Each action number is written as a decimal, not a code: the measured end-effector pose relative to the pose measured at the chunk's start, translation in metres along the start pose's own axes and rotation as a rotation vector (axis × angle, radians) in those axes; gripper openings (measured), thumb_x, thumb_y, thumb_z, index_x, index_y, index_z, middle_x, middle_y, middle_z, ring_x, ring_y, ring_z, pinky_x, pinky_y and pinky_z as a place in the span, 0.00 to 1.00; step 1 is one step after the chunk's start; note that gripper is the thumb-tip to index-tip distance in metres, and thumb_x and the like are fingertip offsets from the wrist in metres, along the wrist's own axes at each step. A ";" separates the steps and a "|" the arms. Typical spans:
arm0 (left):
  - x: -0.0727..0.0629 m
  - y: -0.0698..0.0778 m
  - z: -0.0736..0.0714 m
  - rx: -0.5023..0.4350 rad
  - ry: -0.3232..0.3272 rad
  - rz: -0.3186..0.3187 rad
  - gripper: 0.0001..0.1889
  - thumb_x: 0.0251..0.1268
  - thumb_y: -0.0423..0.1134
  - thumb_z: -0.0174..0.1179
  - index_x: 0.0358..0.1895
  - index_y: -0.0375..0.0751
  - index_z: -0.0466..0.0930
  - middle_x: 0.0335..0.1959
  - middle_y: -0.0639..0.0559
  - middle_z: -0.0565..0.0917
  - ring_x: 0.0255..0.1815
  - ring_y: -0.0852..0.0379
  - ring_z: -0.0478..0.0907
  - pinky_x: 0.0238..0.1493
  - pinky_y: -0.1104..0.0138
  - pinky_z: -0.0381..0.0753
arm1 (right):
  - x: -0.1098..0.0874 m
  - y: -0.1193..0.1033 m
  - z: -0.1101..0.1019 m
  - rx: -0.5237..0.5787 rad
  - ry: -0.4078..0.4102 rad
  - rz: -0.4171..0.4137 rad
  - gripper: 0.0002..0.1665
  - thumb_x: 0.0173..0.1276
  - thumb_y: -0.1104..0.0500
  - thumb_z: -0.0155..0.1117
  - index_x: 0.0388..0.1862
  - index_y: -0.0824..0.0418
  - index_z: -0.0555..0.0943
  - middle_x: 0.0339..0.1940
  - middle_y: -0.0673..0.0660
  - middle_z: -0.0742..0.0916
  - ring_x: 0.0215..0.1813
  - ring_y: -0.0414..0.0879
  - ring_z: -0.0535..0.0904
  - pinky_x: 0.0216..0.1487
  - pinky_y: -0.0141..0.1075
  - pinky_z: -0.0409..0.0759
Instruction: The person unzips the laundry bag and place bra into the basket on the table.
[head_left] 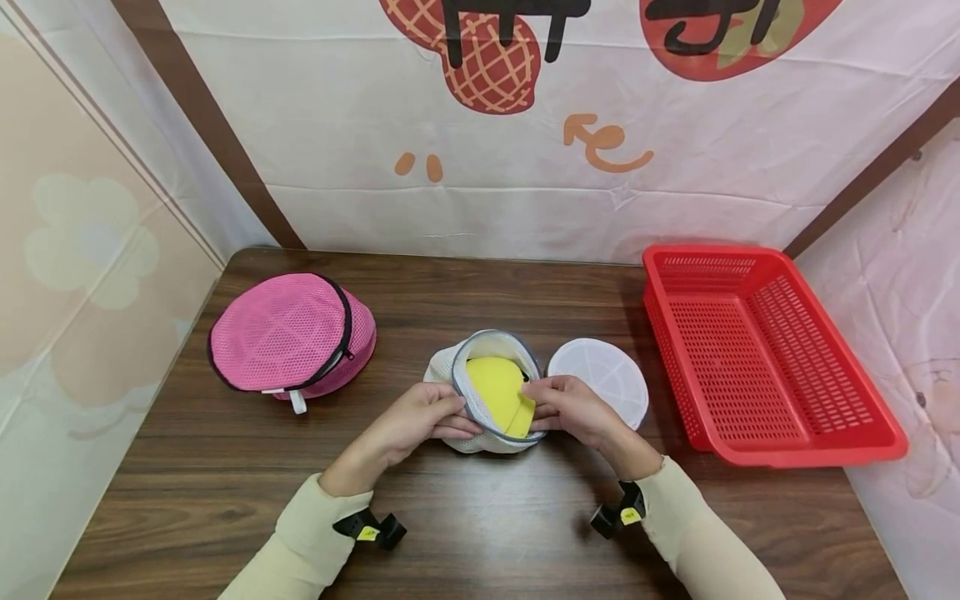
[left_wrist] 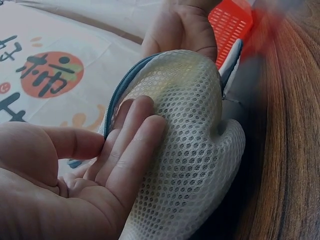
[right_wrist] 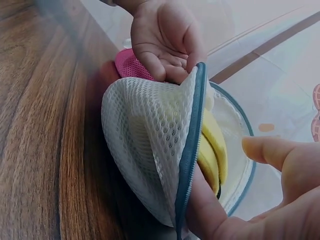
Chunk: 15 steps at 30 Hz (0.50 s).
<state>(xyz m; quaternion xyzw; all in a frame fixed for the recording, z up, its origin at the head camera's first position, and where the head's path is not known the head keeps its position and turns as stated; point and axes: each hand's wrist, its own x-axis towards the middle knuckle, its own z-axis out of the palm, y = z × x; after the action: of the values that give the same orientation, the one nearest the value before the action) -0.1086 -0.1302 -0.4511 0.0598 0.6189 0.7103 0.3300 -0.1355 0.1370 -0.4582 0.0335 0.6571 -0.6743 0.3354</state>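
Observation:
A white mesh laundry bag (head_left: 442, 367) with a blue-grey zipped rim sits at the table's middle, its mouth unzipped. Inside lies a domed yellow fabric piece (head_left: 491, 385) with a folded-over flap; the right wrist view shows it as layered yellow curves (right_wrist: 214, 145). My left hand (head_left: 423, 421) pinches the bag's rim on the left, thumb at the zip and fingers (left_wrist: 135, 150) along the outer mesh. At the right side of the mouth is my right hand (head_left: 573, 408), its fingers reaching inside the rim. Its thumb (right_wrist: 267, 152) stands apart from them, straight, over the opening.
A pink mesh bag (head_left: 281, 333) with black trim stands at the left. Just right of the white bag lies a round white mesh piece (head_left: 603, 379). A red perforated basket (head_left: 675, 392) occupies the right side of the wooden table (head_left: 480, 533). A printed curtain hangs behind.

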 end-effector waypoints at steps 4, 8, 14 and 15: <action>0.001 0.000 0.001 0.003 0.003 0.004 0.16 0.81 0.28 0.42 0.56 0.15 0.71 0.46 0.31 0.86 0.43 0.54 0.88 0.53 0.60 0.87 | 0.001 0.001 0.000 0.004 -0.021 -0.003 0.23 0.78 0.58 0.57 0.56 0.79 0.72 0.34 0.55 0.87 0.35 0.43 0.86 0.39 0.34 0.89; 0.002 0.000 0.002 0.008 0.000 0.006 0.16 0.80 0.28 0.42 0.56 0.15 0.71 0.45 0.31 0.86 0.43 0.54 0.88 0.53 0.59 0.87 | 0.003 0.003 0.001 0.008 -0.025 0.014 0.19 0.79 0.56 0.56 0.50 0.74 0.76 0.30 0.54 0.87 0.32 0.42 0.86 0.34 0.33 0.89; 0.004 0.000 0.004 0.022 0.001 0.003 0.15 0.80 0.29 0.43 0.55 0.17 0.72 0.45 0.33 0.87 0.44 0.54 0.88 0.53 0.59 0.87 | 0.009 0.005 0.005 -0.019 0.006 0.045 0.19 0.79 0.53 0.58 0.48 0.72 0.77 0.29 0.53 0.87 0.31 0.42 0.86 0.31 0.33 0.88; 0.004 0.000 0.004 0.024 0.002 0.003 0.15 0.80 0.29 0.43 0.55 0.17 0.73 0.45 0.33 0.87 0.44 0.54 0.88 0.53 0.59 0.87 | 0.010 0.005 0.006 -0.032 0.011 0.046 0.19 0.78 0.53 0.58 0.48 0.72 0.78 0.29 0.53 0.87 0.31 0.41 0.86 0.31 0.33 0.88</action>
<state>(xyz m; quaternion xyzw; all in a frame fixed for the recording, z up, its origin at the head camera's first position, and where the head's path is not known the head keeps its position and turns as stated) -0.1100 -0.1241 -0.4514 0.0638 0.6277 0.7033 0.3275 -0.1382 0.1276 -0.4671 0.0468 0.6689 -0.6555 0.3474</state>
